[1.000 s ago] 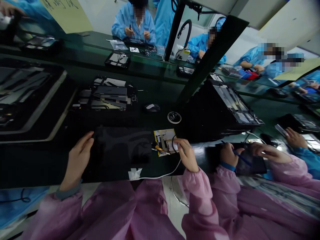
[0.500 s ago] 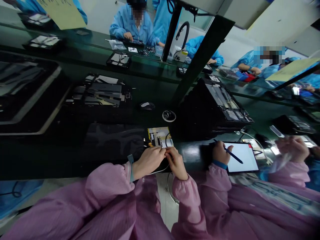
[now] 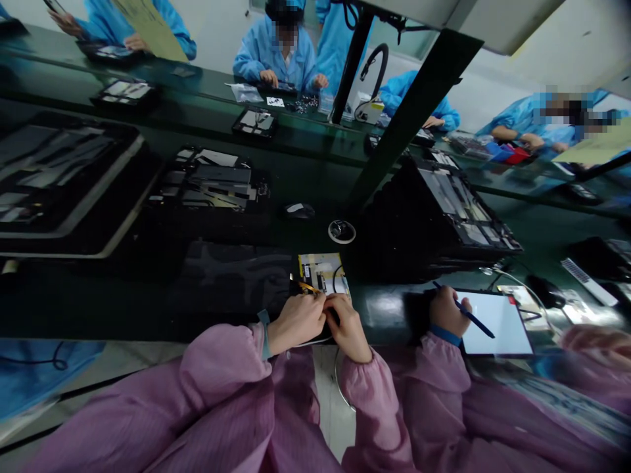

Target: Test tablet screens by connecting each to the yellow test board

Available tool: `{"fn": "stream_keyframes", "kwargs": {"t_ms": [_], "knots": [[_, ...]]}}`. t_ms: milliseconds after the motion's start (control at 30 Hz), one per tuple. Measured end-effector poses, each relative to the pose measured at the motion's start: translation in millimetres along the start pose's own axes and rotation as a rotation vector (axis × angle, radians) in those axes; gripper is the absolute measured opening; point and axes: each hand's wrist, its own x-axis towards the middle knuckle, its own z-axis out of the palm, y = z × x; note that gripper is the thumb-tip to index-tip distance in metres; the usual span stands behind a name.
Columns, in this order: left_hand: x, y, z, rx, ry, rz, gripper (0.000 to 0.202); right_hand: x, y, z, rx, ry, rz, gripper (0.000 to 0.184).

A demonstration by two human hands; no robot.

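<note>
My left hand (image 3: 300, 320) and my right hand (image 3: 346, 323) meet at the front of the bench, fingers curled and fingertips close together. Both look closed in a pinch, but what sits between the fingertips is hidden. Just beyond them lies a flat silvery panel with yellow edges (image 3: 321, 268), which looks like a battery pack. An orange ribbon cable with a dark, shiny-tipped end (image 3: 306, 286) sticks out above my left fingers, at the panel's left side. A dark lead curves over the panel's right part. Below my hands runs a thin white cable (image 3: 315, 341).
Left of the panel lies a dark sheet (image 3: 231, 272). Behind are a computer mouse (image 3: 300, 211), a round white-rimmed object (image 3: 342, 231) and stacked device housings (image 3: 444, 210). At right, a co-worker's hand (image 3: 449, 314) holds a pen over a tablet (image 3: 497, 325).
The view has swung a little, so most of the scene sits further right. More of the orange ribbon cable shows above my left fingers. My hands remain together.
</note>
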Motion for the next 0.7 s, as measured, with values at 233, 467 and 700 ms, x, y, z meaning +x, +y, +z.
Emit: {"fn": "stream_keyframes", "kwargs": {"t_ms": [233, 467, 700], "knots": [[11.1, -44.9, -30.9, -0.175, 0.21, 0.191, 0.04, 32.8, -9.2, -16.1, -0.133, 0.18, 0.188, 0.023], [42.2, -77.1, -11.3, 0.161, 0.316, 0.078, 0.029, 82.8, -24.7, 45.4, -0.756, -0.075, 0.314, 0.015], [40.4, -83.2, -16.6, 0.08, 0.267, 0.097, 0.033, 88.1, -28.3, 51.1, -0.877, -0.135, 0.337, 0.026]]}}
